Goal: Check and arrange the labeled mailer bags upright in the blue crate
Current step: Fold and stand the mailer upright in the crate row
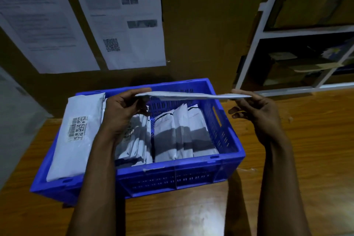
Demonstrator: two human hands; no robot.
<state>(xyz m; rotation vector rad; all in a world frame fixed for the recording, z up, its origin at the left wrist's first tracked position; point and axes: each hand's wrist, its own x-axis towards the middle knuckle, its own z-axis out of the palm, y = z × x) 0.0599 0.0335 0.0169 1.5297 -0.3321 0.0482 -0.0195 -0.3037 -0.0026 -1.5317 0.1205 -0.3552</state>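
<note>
A brown board wall [201,25] fills the back of the view. Below it runs a wooden worktop [306,149], its grain shining under the light. A white shelf rack [268,30] stands at the right against the wall, with dim, unclear things on its shelves. Two printed paper sheets [118,15] hang on the wall at the left; the print is too blurred to read.

The blue crate [172,178] sits on the worktop near the middle, turned a little askew, with slotted walls. A large grey mailer bag [76,149] lies tilted along the crate's left side, its upper face towards the camera. More mailer bags [183,132] stand upright on edge in a row inside the crate, some at the right and some towards the middle behind the left forearm, with a narrow gap between the two groups.

One thin mailer bag [182,95] is held flat and level above the crate's far half, seen edge-on. The left hand [122,109] has its grip on the bag's left end, thumb on top and fingers curled beneath. The right hand [254,109] has its grip on the right end, just past the crate's right wall.

A barcode label [77,126] is stuck on the large bag.
</note>
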